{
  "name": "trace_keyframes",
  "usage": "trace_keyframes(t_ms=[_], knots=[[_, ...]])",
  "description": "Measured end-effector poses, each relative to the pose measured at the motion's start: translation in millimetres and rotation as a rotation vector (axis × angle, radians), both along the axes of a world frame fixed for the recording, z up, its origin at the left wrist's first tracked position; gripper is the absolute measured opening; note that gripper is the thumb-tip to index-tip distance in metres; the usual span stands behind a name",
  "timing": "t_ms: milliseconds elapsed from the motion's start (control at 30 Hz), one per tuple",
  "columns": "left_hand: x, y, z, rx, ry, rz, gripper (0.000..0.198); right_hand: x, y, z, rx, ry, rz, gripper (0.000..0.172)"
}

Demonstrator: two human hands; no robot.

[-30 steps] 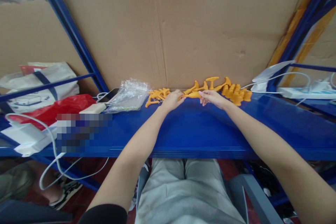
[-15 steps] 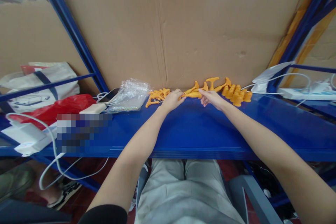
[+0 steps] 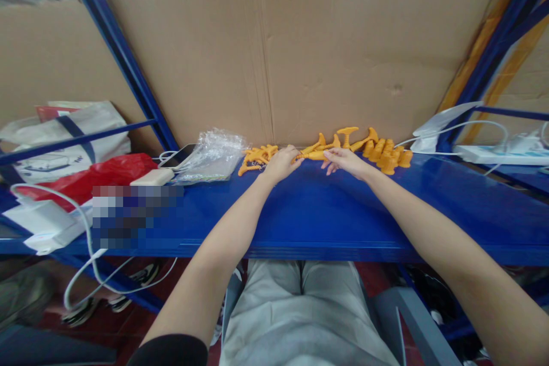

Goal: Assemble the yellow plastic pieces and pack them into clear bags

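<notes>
My left hand [image 3: 281, 163] is closed on the left end of a long orange plastic piece [image 3: 314, 155], just above the blue shelf. At the piece's other end, my right hand [image 3: 346, 161] has thumb and forefinger pinched, with the remaining fingers loosely curled below. Orange T-shaped handles [image 3: 347, 132] lie behind my right hand. To its right stand several small orange cup-shaped pieces [image 3: 386, 157] in a cluster. A heap of orange branching pieces [image 3: 257, 155] sits left of my left hand. My fingers hide part of the held piece.
The blue shelf [image 3: 317, 211] is backed by a cardboard sheet [image 3: 343, 46]. Clear plastic bags [image 3: 212, 154], a red bag [image 3: 98, 174] and white chargers with cables [image 3: 40, 220] lie left. A power strip [image 3: 501, 153] is at right. Another person's shoes [image 3: 81, 311] show below left.
My right hand has shifted slightly, its lower fingers a little more spread. The left hand stays in place. The other person's feet have moved below the shelf.
</notes>
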State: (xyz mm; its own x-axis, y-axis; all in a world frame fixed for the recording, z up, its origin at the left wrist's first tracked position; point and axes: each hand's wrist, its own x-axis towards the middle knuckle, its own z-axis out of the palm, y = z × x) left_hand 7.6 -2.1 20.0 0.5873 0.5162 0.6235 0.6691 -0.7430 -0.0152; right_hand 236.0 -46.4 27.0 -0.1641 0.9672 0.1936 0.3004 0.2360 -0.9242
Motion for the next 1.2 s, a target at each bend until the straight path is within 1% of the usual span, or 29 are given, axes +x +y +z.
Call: trace_keyframes(t_ms=[267, 367, 467, 667, 800, 867, 967, 1067, 1133, 1200], knots=[[2.4, -2.8, 0.3, 0.025, 0.016, -0.001, 0.018, -0.4, -0.9, 3.5, -0.008, -0.026, -0.005, 0.043], [2.7, -3.6, 0.6, 0.016, 0.021, -0.001, 0.018, -1.3, -1.7, 3.7, -0.023, -0.034, -0.005, 0.048], [3.1, -4.4, 1.1, 0.006, 0.027, 0.005, 0.018, -3.6, -3.8, 4.9, -0.039, -0.027, -0.031, 0.047], [2.2, -1.5, -0.1, 0.003, 0.023, -0.010, 0.017, -5.6, -5.2, 4.9, -0.079, -0.022, -0.068, 0.040], [1.6, -0.7, -0.3, -0.011, 0.018, -0.023, 0.017, -1.1, 0.5, 0.5, -0.086, -0.045, -0.059, 0.041], [1.7, -1.4, 0.2, -0.020, 0.021, -0.022, 0.017, 1.5, 5.1, -3.1, -0.032, -0.076, -0.060, 0.040], [2.2, -3.0, 1.2, -0.033, 0.029, -0.013, 0.016, 4.1, 13.0, -9.9, 0.118, -0.143, -0.097, 0.035], [2.6, -4.4, 2.0, -0.042, 0.029, -0.002, 0.014, 5.1, 20.6, -17.2, 0.256, -0.173, -0.115, 0.042], [2.7, -5.2, 2.2, -0.045, 0.021, 0.000, 0.013, 5.6, 24.5, -20.7, 0.299, -0.167, -0.084, 0.041], [2.8, -5.7, 2.3, -0.045, 0.016, -0.002, 0.013, 6.2, 26.6, -22.6, 0.296, -0.148, -0.042, 0.037]])
